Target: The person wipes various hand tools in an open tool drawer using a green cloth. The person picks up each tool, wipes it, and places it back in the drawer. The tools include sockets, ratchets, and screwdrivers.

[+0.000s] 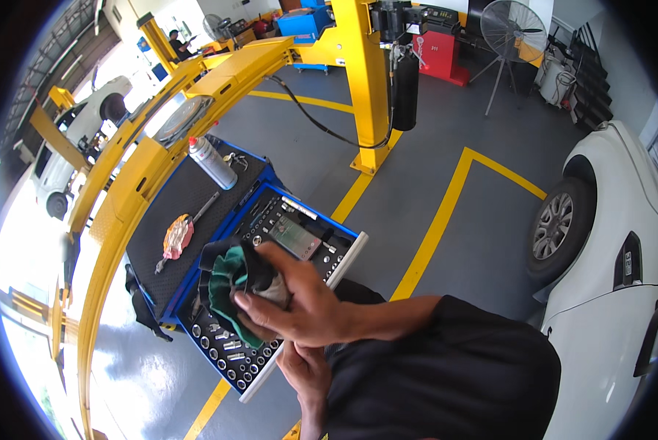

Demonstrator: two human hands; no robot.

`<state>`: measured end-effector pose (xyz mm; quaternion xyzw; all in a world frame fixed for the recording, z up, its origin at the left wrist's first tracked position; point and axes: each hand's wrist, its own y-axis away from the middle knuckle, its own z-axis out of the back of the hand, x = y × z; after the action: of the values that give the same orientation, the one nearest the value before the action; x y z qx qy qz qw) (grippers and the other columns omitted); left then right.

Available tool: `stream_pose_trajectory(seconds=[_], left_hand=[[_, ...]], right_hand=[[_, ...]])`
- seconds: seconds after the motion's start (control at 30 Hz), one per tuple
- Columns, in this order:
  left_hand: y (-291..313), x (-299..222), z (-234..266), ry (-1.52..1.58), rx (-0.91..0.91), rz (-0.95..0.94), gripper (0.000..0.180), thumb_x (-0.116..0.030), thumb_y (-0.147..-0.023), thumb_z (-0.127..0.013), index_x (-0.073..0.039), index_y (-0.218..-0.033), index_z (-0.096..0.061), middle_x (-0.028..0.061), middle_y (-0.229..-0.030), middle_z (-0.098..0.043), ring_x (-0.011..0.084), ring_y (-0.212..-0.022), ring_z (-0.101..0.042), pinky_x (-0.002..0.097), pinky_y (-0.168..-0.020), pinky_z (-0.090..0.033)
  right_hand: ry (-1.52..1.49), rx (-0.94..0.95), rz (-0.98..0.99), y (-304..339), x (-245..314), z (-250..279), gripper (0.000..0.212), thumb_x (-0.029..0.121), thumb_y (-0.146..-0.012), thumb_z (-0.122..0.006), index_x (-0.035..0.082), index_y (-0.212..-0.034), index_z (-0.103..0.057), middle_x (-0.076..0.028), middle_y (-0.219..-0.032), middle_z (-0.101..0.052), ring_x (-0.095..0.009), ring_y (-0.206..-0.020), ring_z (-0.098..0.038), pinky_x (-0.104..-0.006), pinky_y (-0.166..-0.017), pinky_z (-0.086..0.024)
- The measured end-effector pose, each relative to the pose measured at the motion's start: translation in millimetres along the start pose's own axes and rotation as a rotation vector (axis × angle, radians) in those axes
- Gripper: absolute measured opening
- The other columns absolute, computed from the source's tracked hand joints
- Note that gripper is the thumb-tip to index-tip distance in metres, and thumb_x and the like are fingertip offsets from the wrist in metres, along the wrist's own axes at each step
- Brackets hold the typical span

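My right hand [303,297] is closed round a bundle of green and black fabric [230,282], which looks like a work glove with a gathered green cuff. Just below it, my left hand [305,370] has its fingers curled in against the right hand's underside; what they hold, if anything, is hidden. Both hands are above the pulled-out drawer [352,257] of a blue tool cabinet. Rows of sockets [230,367] lie in its dark tray, partly covered by my hands and the fabric. A flat glossy rectangle [294,236], perhaps a phone, rests on the tools.
On the cabinet's black top [169,183] are a spray can [213,164] and a long metal tool with a crumpled pink-and-white rag [178,236]. A yellow lift arm [134,180] curves past the left, its post [364,81] beyond. A white car [600,271] stands at right.
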<state>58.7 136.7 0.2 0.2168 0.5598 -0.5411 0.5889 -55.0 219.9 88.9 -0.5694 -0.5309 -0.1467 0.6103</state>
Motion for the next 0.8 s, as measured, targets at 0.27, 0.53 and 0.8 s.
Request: stream_pose_trajectory(seconds=[0.27, 0.53, 0.8], left_hand=[[19.0, 52.5, 23.6, 1.777, 0.706, 0.165, 0.055, -0.053, -0.112, -0.037, -0.018, -0.070, -0.042, -0.0068, -0.044, -0.034, 0.0071, -0.031, -0.027, 0.0242, -0.035, -0.028], [-1.1, -4.0, 9.5, 0.484, 0.254, 0.140, 0.042, -0.033, -0.114, -0.050, -0.009, -0.079, -0.047, -0.0036, -0.057, -0.042, 0.0058, -0.043, -0.032, 0.0261, -0.040, -0.022], [8.9, 36.0, 17.3, 0.296, -0.097, 0.021, 0.050, -0.040, -0.116, -0.042, -0.007, -0.080, -0.048, -0.0013, -0.054, -0.042, 0.0056, -0.043, -0.037, 0.0212, -0.041, -0.027]], right_hand=[[-0.410, 0.418, -0.361, 10.9, -1.7, -0.5, 0.051, 0.026, -0.098, -0.078, 0.002, -0.137, -0.054, -0.002, -0.108, -0.067, -0.010, -0.102, -0.062, -0.0287, -0.090, -0.052], [-0.676, 0.058, -0.256, -15.4, 4.9, 35.1, 0.029, 0.029, -0.103, -0.072, 0.004, -0.116, -0.067, -0.001, -0.088, -0.073, -0.006, -0.069, -0.068, -0.0221, -0.059, -0.054], [-0.467, 0.085, -0.059, 12.8, 3.5, -15.0, 0.045, 0.019, -0.107, -0.065, 0.001, -0.143, -0.044, -0.004, -0.099, -0.067, -0.007, -0.079, -0.062, -0.0243, -0.068, -0.052]])
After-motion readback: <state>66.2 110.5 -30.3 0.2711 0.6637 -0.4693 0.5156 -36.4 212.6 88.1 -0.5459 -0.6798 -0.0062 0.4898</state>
